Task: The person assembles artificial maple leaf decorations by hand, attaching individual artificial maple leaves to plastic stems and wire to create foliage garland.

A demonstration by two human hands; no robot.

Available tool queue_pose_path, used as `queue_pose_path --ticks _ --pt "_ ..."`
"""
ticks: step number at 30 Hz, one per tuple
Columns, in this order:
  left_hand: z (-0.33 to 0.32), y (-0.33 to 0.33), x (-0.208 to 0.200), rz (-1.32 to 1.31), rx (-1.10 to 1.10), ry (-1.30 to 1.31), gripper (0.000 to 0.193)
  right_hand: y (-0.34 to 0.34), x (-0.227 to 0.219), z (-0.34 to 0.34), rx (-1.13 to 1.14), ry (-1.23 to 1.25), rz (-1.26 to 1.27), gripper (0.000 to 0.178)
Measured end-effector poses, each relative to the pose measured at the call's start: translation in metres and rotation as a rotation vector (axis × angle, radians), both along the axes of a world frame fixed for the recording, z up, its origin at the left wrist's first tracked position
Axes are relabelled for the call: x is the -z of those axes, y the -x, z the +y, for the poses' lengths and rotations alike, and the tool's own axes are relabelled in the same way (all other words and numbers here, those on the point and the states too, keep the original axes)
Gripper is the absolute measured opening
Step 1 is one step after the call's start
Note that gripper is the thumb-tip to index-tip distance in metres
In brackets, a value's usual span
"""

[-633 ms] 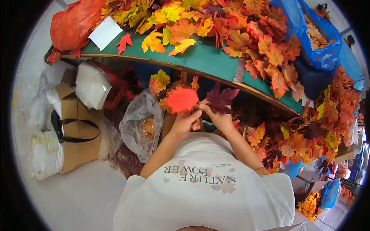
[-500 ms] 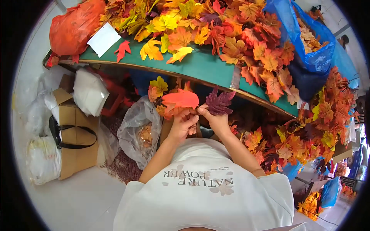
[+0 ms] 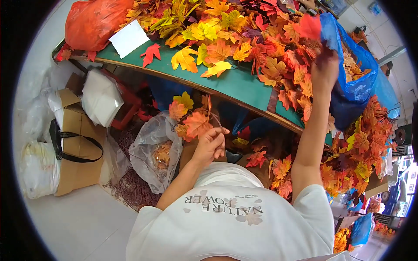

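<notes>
My left hand (image 3: pixel 210 145) is closed in a pinch on the thin stem of a spray of artificial maple leaves (image 3: pixel 197 125), orange and yellow, hanging in front of the table edge. My right hand (image 3: pixel 324 71) is stretched far out to the right, over the leaf pile beside the blue bag. Motion smears its fingers. A dark purple leaf (image 3: pixel 326 56) and a red leaf (image 3: pixel 310 27), both blurred, are at its fingertips and appear to be held. Loose artificial maple leaves (image 3: pixel 274 67) in orange, red and yellow heap on the green table (image 3: pixel 244 89).
A blue plastic bag (image 3: pixel 357 89) of leaves stands at the right end, a red bag (image 3: pixel 93 26) and white card (image 3: pixel 129 38) at the left. Below are a clear bag (image 3: pixel 150 148), a cardboard box (image 3: pixel 80 169) and a leaf bundle (image 3: pixel 363 143).
My right hand has left my left hand and swung up and right to the pile, the purple and red leaves moving along with it. My left hand still pinches the stem.
</notes>
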State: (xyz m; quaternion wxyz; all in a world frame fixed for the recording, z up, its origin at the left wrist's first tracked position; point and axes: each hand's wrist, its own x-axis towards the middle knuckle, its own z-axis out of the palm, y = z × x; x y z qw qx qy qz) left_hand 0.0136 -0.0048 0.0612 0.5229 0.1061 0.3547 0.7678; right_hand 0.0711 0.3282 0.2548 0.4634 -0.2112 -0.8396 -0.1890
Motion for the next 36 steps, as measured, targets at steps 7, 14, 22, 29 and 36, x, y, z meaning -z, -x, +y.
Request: queue_pose_path --ticks 7,14,22,29,36 --pt "0.008 0.014 0.009 -0.061 -0.152 -0.007 0.020 0.057 0.067 -0.084 -0.338 0.487 -0.315 0.024" --pt "0.012 0.012 -0.005 0.011 -0.132 0.060 0.017 0.105 0.141 -0.098 -0.254 0.566 -0.228 0.015" --pt "0.019 0.018 -0.002 0.016 -0.284 0.042 0.015 0.074 0.131 -0.097 -0.514 0.900 0.212 0.005" --pt "0.041 0.019 -0.021 0.013 -0.357 -0.048 0.024 0.027 0.131 -0.149 -0.759 1.933 0.785 0.009" --pt "0.053 0.006 -0.028 0.072 -0.438 -0.024 0.035 0.006 0.155 -0.187 -0.854 2.266 0.852 0.011"
